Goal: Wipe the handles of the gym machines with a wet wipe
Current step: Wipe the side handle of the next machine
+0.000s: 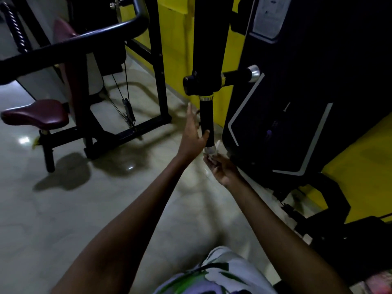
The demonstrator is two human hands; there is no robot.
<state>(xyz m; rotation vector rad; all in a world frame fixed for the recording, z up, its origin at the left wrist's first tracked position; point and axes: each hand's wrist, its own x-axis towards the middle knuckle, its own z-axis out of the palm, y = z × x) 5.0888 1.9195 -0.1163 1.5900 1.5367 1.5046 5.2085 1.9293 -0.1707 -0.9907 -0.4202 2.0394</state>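
Count from the head view, past tense as logged:

- Hands: two. Left hand [192,132] and right hand [222,169].
- Wet wipe [212,152]: one, small and blurred, at the lower end of the vertical handle.
- Handles on the near machine: two. One vertical handle [206,122], one horizontal handle [238,75].
- Silver end caps seen on those handles: two, one per handle.
- Maroon seats: one, seat [35,114], plus one maroon back pad [62,30] behind it.
- Curved black bar [70,42]: one.
- Thin cables [122,90] on the far frame: two, side by side.
- Dark machine panel [297,102] with pale trim: one.
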